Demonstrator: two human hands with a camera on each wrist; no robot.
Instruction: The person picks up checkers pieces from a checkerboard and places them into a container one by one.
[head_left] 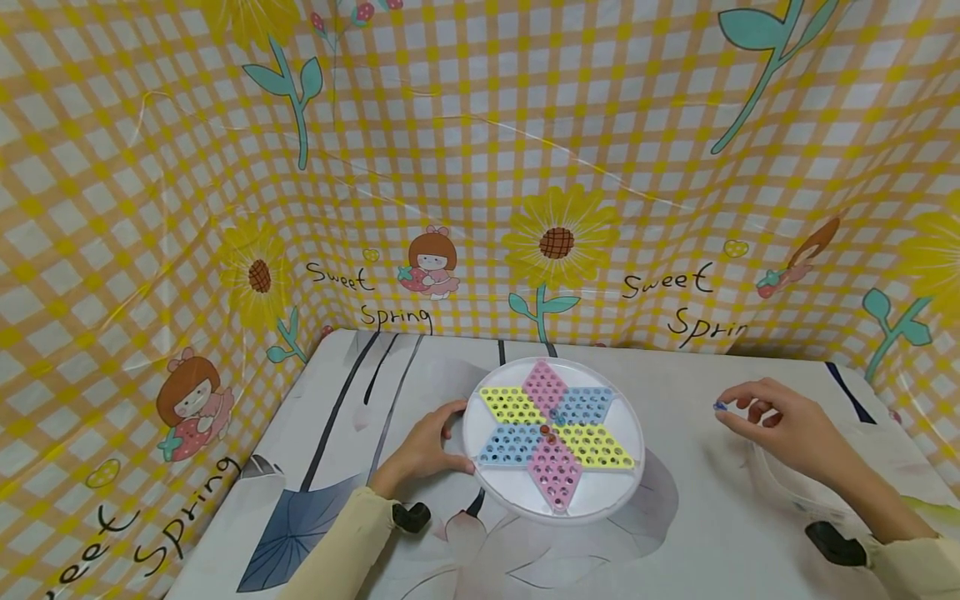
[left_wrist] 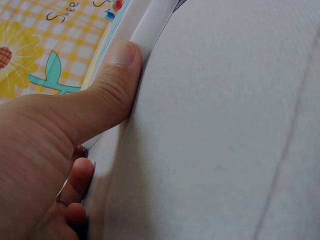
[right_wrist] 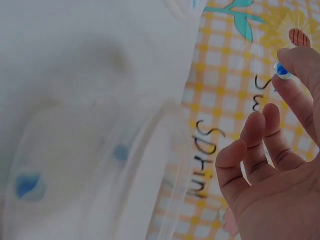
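Observation:
A round white Chinese checkers board [head_left: 607,492] with a pink, yellow and blue star of holes sits mid-table. Around its left edge curves my left hand [head_left: 423,450], thumb at the near side and fingers farther back. The left wrist view has that thumb [left_wrist: 112,82] lying along the white rim. Out to the right of the board, my right hand [head_left: 783,425] pinches a blue-and-clear marble [right_wrist: 283,70] between thumb and index finger, the other fingers loosely bent. A few reddish marbles [head_left: 546,431] and bluish marbles [head_left: 557,417] cluster near the star's centre.
A clear plastic container [head_left: 780,483] stands under my right forearm, with blue marbles [right_wrist: 29,186] inside it. Yellow checked cloth [head_left: 465,167] hangs behind and at both sides of the table. The tabletop [head_left: 720,533] carries a printed flower pattern.

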